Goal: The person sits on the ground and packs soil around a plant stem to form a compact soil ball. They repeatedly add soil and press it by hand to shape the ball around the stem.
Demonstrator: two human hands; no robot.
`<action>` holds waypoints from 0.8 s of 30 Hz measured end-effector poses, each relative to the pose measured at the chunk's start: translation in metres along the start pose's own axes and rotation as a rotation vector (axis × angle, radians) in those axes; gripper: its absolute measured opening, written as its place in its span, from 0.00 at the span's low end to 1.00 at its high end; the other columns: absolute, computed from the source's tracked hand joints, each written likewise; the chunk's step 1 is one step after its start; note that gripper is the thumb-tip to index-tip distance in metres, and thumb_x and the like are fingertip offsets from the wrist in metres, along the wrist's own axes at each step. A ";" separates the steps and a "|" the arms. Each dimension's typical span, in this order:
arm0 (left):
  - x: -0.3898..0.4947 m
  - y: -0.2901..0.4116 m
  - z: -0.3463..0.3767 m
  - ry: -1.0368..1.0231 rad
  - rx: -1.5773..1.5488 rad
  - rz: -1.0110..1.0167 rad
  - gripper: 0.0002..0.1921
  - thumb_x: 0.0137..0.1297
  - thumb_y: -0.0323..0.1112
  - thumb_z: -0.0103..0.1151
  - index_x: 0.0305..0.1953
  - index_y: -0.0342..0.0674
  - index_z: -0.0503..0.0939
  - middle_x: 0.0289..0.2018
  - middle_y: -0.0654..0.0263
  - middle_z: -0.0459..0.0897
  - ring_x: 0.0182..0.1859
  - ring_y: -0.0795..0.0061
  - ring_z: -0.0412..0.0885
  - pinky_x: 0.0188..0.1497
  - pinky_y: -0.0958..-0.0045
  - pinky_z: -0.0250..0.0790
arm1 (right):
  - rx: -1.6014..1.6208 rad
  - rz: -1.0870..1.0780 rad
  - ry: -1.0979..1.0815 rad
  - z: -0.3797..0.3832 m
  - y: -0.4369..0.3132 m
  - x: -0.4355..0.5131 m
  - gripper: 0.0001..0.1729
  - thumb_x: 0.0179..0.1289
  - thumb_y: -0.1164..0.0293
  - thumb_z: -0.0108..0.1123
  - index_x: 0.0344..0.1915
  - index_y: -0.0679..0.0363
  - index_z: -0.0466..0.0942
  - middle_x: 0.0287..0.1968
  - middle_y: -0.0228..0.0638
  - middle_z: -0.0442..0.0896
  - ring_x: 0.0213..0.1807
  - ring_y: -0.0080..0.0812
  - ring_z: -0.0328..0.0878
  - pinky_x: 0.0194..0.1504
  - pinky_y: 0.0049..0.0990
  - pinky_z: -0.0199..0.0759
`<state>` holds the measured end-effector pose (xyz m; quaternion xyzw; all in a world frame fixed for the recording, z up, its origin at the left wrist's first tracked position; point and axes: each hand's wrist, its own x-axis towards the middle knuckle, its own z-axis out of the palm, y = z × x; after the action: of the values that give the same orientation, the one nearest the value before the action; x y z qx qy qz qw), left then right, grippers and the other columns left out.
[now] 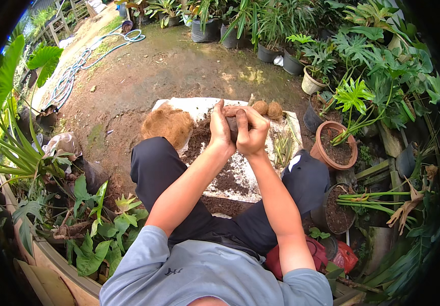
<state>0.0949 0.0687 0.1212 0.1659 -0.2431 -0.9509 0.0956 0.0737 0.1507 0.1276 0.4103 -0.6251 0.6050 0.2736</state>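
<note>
Between my two hands is a dark lump of soil (233, 126), pressed from both sides above a white sheet (243, 179). My left hand (221, 128) lies flat along the lump's left side with its fingers pointing away from me. Curled over the top and right side is my right hand (253, 130). The palms hide much of the lump. Loose dark soil (229, 181) is scattered on the sheet below. A mat of brown coconut fibre (168, 124) lies at its left edge. Two fibre-wrapped balls (274, 110) rest at the far right, with cut green leaves (283, 147) nearer me.
A terracotta-coloured pot (334, 147) stands close to my right knee, among several potted plants. On the far left ground lies a coiled hose (69, 72). Leafy plants (94, 244) crowd my left side. A red bag (313, 248) sits beside my right hip.
</note>
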 end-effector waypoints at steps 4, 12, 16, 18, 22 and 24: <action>0.009 -0.004 0.000 0.061 -0.035 -0.015 0.24 0.80 0.54 0.33 0.38 0.43 0.76 0.34 0.64 0.81 0.42 0.68 0.81 0.50 0.60 0.74 | -0.080 0.136 0.006 0.006 0.008 -0.006 0.15 0.70 0.68 0.57 0.32 0.65 0.85 0.31 0.45 0.87 0.35 0.43 0.85 0.41 0.34 0.76; -0.010 0.010 0.004 -0.171 0.327 0.446 0.24 0.79 0.58 0.37 0.51 0.42 0.69 0.42 0.60 0.80 0.51 0.68 0.82 0.55 0.59 0.75 | 0.153 0.212 0.062 -0.008 0.007 0.008 0.26 0.74 0.57 0.57 0.63 0.61 0.69 0.63 0.42 0.75 0.53 0.46 0.81 0.58 0.40 0.72; -0.010 -0.001 0.004 -0.352 0.680 1.161 0.28 0.79 0.60 0.35 0.59 0.40 0.66 0.50 0.53 0.78 0.56 0.65 0.77 0.63 0.58 0.67 | 0.855 0.738 0.025 -0.006 0.002 -0.002 0.31 0.62 0.64 0.73 0.61 0.65 0.72 0.55 0.45 0.80 0.47 0.31 0.84 0.48 0.26 0.78; -0.008 -0.005 0.003 -0.390 0.575 1.184 0.30 0.80 0.59 0.32 0.62 0.37 0.64 0.54 0.51 0.76 0.61 0.62 0.73 0.70 0.56 0.56 | 0.720 0.705 -0.123 -0.008 0.003 -0.004 0.22 0.62 0.69 0.70 0.54 0.67 0.78 0.49 0.43 0.84 0.45 0.29 0.84 0.48 0.26 0.78; -0.009 -0.005 0.003 -0.332 0.702 1.160 0.28 0.81 0.58 0.31 0.56 0.36 0.71 0.54 0.56 0.76 0.62 0.63 0.70 0.73 0.57 0.50 | 0.556 0.596 -0.139 -0.014 0.005 -0.001 0.11 0.59 0.73 0.67 0.40 0.69 0.84 0.35 0.35 0.87 0.36 0.22 0.82 0.42 0.23 0.75; -0.012 -0.005 0.005 -0.373 0.730 1.170 0.28 0.81 0.56 0.31 0.54 0.36 0.72 0.54 0.57 0.77 0.62 0.64 0.70 0.73 0.58 0.49 | 0.512 0.533 -0.129 -0.018 0.003 0.001 0.11 0.59 0.72 0.67 0.39 0.68 0.84 0.32 0.33 0.86 0.34 0.21 0.80 0.39 0.21 0.74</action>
<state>0.1037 0.0788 0.1262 -0.1356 -0.6074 -0.6140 0.4854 0.0680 0.1676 0.1292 0.3254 -0.5545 0.7646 -0.0449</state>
